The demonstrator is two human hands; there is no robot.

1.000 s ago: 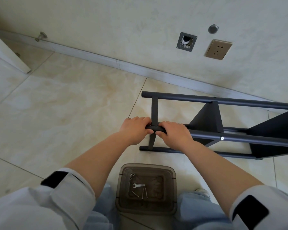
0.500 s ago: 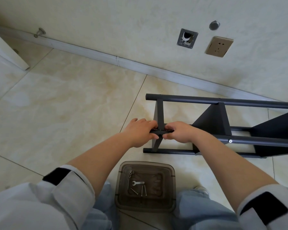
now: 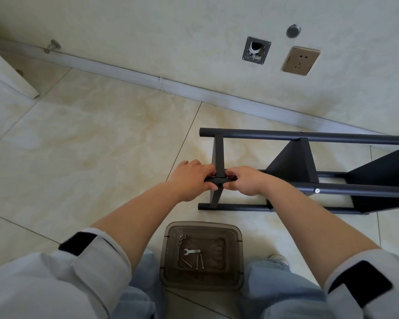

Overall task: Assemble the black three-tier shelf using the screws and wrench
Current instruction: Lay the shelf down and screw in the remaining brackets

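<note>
The black shelf point(image 3: 309, 178) is laid on its side on the tiled floor point(image 3: 78, 146), near the wall, with its poles running off to the right and two panels already fixed between them. The near upper pole point(image 3: 355, 191) is gripped at its left end, where the end crossbar point(image 3: 218, 162) meets it: the left hand point(image 3: 191, 179) is curled round the pole's tip and the right hand point(image 3: 244, 180) is curled round it just beside the crossbar. Whether a screw is seated at that joint cannot be told, since it is hidden by the fingers. A misaligned hole is judged the main risk; a screw forced in crooked could cross-thread. The frame could also roll or twist if the poles are pressed unevenly. The wrench point(image 3: 191, 251) and loose screws point(image 3: 199, 261) are left in the brown tray point(image 3: 237, 236) between the knees, where they could be scattered by a knock.
</note>
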